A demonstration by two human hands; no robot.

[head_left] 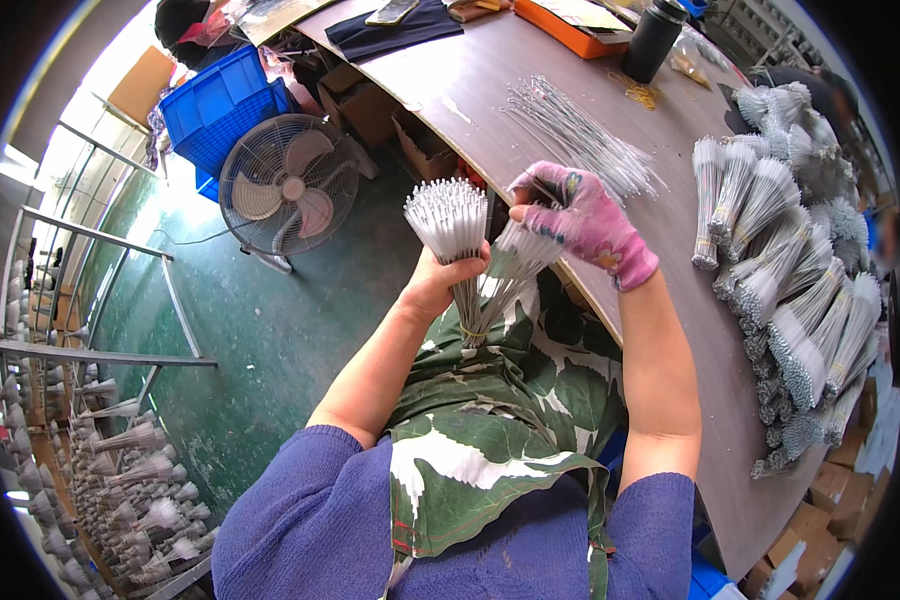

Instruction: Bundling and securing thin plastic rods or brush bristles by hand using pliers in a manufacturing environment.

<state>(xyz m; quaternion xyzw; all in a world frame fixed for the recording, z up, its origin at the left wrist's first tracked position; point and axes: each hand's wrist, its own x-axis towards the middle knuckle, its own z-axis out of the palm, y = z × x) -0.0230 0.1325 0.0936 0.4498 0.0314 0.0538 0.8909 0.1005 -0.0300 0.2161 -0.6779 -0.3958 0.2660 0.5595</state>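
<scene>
Banded wire-brush bundles are piled well right of the right fingers, so those look done to me. The loose wire brushes on the tabletop just past those fingers seem left to do. The brush bundle looks midway: left hand's fingers wrapped round its stems, tufts up. Gloved right hand arches over fanned-out brushes, fingertips pinched together, can't tell on how many.
</scene>
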